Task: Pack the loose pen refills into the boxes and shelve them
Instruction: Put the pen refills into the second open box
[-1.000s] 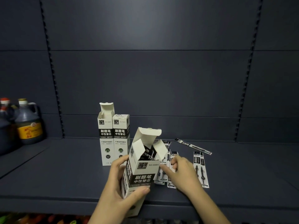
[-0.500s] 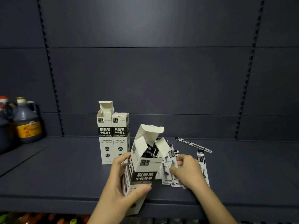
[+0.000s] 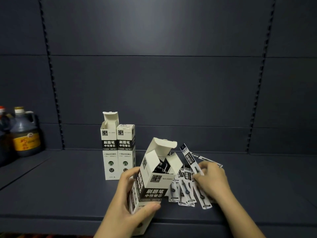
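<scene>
1. The left hand (image 3: 127,200) grips the white-and-black cardboard refill box (image 3: 151,184), thumb across its printed front and fingers curled round its left side. The box leans back toward the person at the front edge of the dark grey metal shelf (image 3: 68,194), its top flaps open and dark refills showing inside. This grip and lean look the same as a second ago.
2. Just right of the held box, the right hand (image 3: 210,182) has its fingers curled over a fan of loose pen refills in clear-and-black sleeves (image 3: 184,193). It pinches at least one of them, a sleeved refill (image 3: 190,158) whose upper end sticks up beside the box's right flap.
3. A second ago these refills lay flat on the shelf with the right hand resting on them. Half a second ago the hand had begun gathering them; now the bunch is splayed and partly raised, the upper end level with the box mouth.
4. Behind the right hand, a single sleeved refill (image 3: 208,159) lies flat on the shelf, partly hidden by the fingers.
5. Behind and left of the held box stand two matching tall white boxes (image 3: 118,152), touching side by side; the left one has its lid flap up, the right one is closed.
6. Far left of the held box, near the back panel, stand dark glass jugs with yellow labels (image 3: 24,133).
</scene>
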Action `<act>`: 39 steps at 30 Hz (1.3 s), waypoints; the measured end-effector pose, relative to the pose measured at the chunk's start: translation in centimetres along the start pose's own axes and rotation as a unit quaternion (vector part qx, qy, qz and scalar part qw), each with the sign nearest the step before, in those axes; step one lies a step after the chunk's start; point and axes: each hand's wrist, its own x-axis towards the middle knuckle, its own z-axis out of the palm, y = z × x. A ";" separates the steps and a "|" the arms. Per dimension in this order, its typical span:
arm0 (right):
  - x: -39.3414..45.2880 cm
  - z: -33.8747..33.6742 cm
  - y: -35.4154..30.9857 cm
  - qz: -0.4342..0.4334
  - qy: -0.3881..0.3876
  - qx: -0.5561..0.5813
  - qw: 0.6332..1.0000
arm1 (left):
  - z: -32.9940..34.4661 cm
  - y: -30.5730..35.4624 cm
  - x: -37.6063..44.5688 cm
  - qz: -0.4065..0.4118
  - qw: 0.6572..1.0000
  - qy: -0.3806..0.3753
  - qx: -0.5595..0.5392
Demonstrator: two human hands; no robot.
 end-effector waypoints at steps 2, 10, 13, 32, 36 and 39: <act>-0.4 -0.7 -0.2 -0.017 0.017 0.025 0.999 | 0.1 0.0 0.1 0.002 1.000 -0.002 0.002; -6.0 -5.7 -3.5 -0.113 0.004 0.292 0.950 | -0.1 -0.1 0.3 0.000 1.000 -0.008 0.000; -8.3 -8.0 -5.5 -0.163 0.030 0.350 0.922 | 0.0 -0.1 0.2 0.003 1.000 -0.006 -0.002; -11.3 -8.8 -10.1 -0.263 -0.025 0.437 0.860 | -0.1 0.0 0.0 0.021 1.000 -0.007 -0.012; -11.2 -8.9 -9.8 -0.265 -0.009 0.444 0.856 | -0.1 -0.2 0.0 0.019 0.999 -0.010 -0.024; -11.1 -8.6 -9.6 -0.266 -0.029 0.435 0.860 | 0.1 -0.3 0.0 0.022 1.000 -0.009 -0.021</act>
